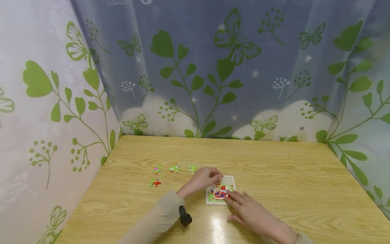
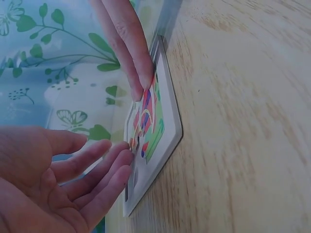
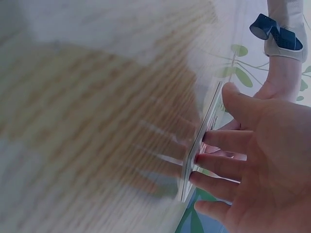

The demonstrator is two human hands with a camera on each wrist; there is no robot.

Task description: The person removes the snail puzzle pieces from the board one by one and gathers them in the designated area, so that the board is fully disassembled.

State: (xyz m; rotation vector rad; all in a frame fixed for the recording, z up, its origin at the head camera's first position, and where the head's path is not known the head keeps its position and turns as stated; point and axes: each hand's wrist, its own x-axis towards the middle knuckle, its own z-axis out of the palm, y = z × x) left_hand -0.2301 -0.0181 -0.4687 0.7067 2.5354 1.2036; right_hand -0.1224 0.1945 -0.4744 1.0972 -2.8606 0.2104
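A square puzzle board (image 1: 211, 203) with a pale rim lies flat on the table, partly filled with red, blue and green pieces. My left hand (image 1: 205, 178) reaches over its upper left part, fingers bent down. In the left wrist view the left hand (image 2: 73, 182) has its thumb apart from the fingers, and the fingertips are right at the board's surface; no piece shows between them. My right hand (image 1: 251, 211) lies over the lower right, its extended fingers (image 2: 143, 73) resting on the puzzle picture (image 2: 155, 116). The right wrist view shows those fingers spread along the board's edge (image 3: 187, 167).
Several loose puzzle pieces lie left of the board: a green and pink one (image 1: 157, 169), a green and white one (image 1: 174, 168), a green one (image 1: 192, 168) and a red one (image 1: 156, 183). Patterned curtains (image 1: 195, 84) stand behind the wooden table (image 1: 274, 162).
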